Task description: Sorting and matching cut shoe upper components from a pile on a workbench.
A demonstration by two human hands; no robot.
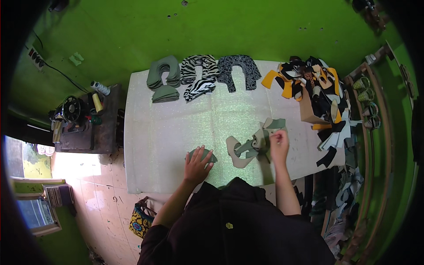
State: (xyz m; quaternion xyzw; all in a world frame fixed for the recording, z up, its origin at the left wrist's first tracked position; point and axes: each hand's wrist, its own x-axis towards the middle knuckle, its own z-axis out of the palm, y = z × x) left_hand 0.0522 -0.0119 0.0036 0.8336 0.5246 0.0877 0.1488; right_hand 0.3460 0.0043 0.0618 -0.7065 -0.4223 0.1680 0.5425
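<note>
My left hand (198,165) lies with spread fingers on a dark green half-round cut piece (207,156) near the front of the table. My right hand (279,143) is raised on the right with curled fingers. Close by its fingertips is a green offcut (274,124) with a pale backing; whether the fingers grip it is hidden. Between my hands lie twisted green strips (248,149) and a beige curved offcut (233,155), partly overlapping.
Along the far edge stand stacks of U-shaped pieces: green (155,78), zebra-striped (187,70) and dark patterned (227,73). A heap of mixed scraps (316,79) and a cardboard box (309,109) fill the far right. A sewing machine (73,110) stands left; a wooden rack (384,145) stands right.
</note>
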